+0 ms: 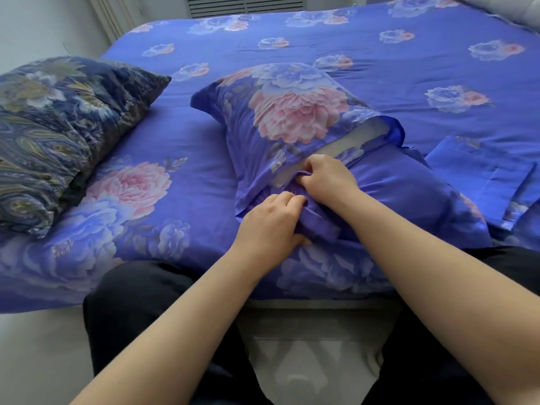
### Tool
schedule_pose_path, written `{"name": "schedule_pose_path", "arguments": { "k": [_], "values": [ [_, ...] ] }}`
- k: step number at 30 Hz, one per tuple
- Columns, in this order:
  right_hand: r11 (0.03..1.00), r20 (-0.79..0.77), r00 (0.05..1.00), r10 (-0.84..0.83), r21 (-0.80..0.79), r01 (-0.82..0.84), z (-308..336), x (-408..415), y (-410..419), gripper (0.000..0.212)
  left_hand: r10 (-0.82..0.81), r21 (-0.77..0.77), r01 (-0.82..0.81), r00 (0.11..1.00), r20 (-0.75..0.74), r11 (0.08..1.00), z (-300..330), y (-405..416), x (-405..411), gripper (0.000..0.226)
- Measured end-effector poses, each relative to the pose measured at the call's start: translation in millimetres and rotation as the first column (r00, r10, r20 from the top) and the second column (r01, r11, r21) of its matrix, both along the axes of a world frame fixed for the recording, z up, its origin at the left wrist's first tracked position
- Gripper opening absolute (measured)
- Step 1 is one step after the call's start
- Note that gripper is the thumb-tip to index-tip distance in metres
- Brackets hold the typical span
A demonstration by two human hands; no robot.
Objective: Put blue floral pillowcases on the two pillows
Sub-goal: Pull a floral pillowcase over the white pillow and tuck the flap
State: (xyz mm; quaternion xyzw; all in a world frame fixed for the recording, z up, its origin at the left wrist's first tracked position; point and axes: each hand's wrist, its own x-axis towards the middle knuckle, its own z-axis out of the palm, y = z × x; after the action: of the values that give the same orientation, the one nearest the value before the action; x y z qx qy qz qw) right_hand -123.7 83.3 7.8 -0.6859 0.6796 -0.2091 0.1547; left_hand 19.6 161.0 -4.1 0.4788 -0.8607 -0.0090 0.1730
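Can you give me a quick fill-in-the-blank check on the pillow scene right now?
1. Both hands, left hand and right hand, grip the pillowcase at its ____ end.
2. The dark patterned pillow lies to the ____ of it.
3. A strip of ____ pillow shows in the gap.

Missing: open; left; white

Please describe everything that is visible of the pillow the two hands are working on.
The pillow lies on the bed, mostly inside a blue pillowcase printed with big pink and pale blue flowers. Only a grey-white strip of it shows through the open slit of the case. The fabric looks like thin, smooth cotton, wrinkled near the opening. The left hand and the right hand both pinch the folded plain blue flap at the near end of the slit. The far corner points toward a darker patterned pillow.
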Motion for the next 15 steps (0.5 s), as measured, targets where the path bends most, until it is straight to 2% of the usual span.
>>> {"name": "schedule_pose_path", "arguments": {
  "k": [2, 5, 7, 9, 11, 13, 15],
  "values": [
    [0.997, 0.075, 0.995, 0.070, -0.021, -0.069, 3, -3, 7, 0.015, 0.008, -0.023, -0.006, 0.998, 0.066, 1.000, -6, -1, 0, 0.053],
    [0.961, 0.143, 0.955, 0.260, 0.059, -0.271, 20, -14, 15, 0.021, 0.017, -0.032, -0.015, 0.998, 0.054, 0.999, -15, -5, 0, 0.044],
    [0.932, 0.076, 0.940, 0.332, 0.129, -0.339, 32, -22, 16, 0.021, 0.016, -0.063, -0.013, 0.999, 0.046, 0.998, -17, -6, -3, 0.036],
    [0.918, -0.025, 0.937, 0.350, 0.207, -0.337, 42, -26, 14, 0.025, 0.014, -0.123, -0.009, 0.999, 0.044, 0.992, -17, -6, -4, 0.027],
    [0.912, -0.108, 0.936, 0.335, 0.288, -0.293, 50, -21, 13, 0.049, -0.021, -0.182, 0.028, 0.999, 0.040, 0.983, -17, -3, -1, 0.022],
    [0.910, -0.174, 0.932, 0.319, 0.330, -0.250, 57, -13, 10, 0.060, -0.053, -0.260, 0.061, 0.998, 0.039, 0.964, -15, -3, 5, 0.018],
    [0.915, -0.258, 0.905, 0.339, 0.314, -0.254, 64, -6, 5, 0.055, -0.057, -0.336, 0.062, 0.998, 0.025, 0.940, -8, -5, 15, 0.016]
  ]
}}
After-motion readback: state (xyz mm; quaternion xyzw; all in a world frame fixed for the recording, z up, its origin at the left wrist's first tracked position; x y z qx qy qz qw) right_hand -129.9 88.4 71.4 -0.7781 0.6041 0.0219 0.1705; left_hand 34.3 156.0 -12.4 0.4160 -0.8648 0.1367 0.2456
